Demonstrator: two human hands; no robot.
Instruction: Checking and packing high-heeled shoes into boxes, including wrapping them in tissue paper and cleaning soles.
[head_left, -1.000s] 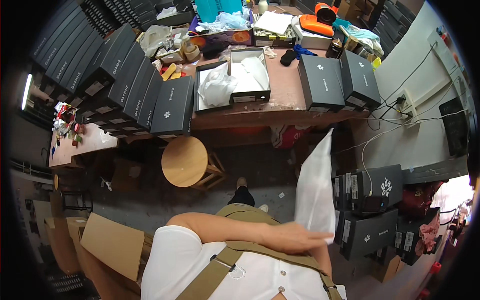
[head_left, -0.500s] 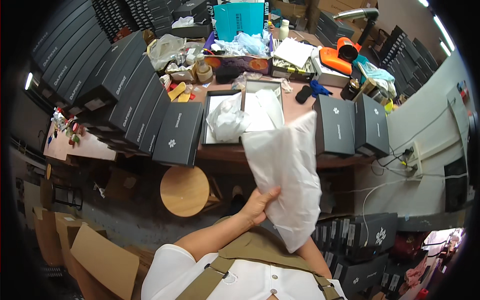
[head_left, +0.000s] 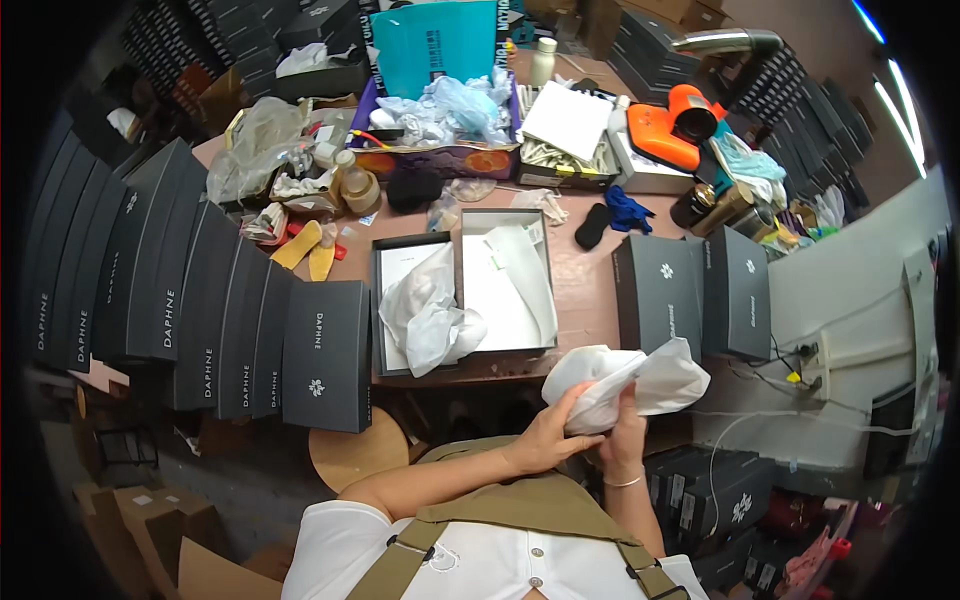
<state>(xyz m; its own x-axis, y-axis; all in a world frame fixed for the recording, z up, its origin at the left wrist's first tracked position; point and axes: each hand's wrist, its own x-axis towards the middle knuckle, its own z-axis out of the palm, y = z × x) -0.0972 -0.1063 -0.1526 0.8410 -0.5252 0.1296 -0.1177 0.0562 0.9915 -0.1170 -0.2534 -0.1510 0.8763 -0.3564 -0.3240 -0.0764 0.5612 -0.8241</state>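
Note:
My left hand [head_left: 556, 436] and my right hand [head_left: 625, 438] are both closed on a white bag [head_left: 610, 385] of thin, crinkled material, just off the table's front edge. The bag is bunched, its upper part spread to the right of my right hand; whether anything lies inside I cannot tell. Beyond it on the table stands an open dark shoe box [head_left: 388, 345] with a wrapped white bundle [head_left: 425, 310] in it. Beside that lies a second open tray, a white-lined box part [head_left: 490, 335], holding a loose white paper sheet [head_left: 525, 285].
Closed dark shoe boxes stand at left [head_left: 320, 360] and right [head_left: 655, 290]. Behind are a purple carton [head_left: 440, 162] of crumpled tissue, a glass bottle [head_left: 358, 185], yellow insoles [head_left: 310, 250], a black brush-like pad [head_left: 593, 226] and an orange device [head_left: 665, 140]. A round stool [head_left: 350, 460] sits below.
The white bag, hanging long from my left hand before, is now bunched up lower and nearer. My right hand has come into view, gripping it. The view has shifted closer to the table.

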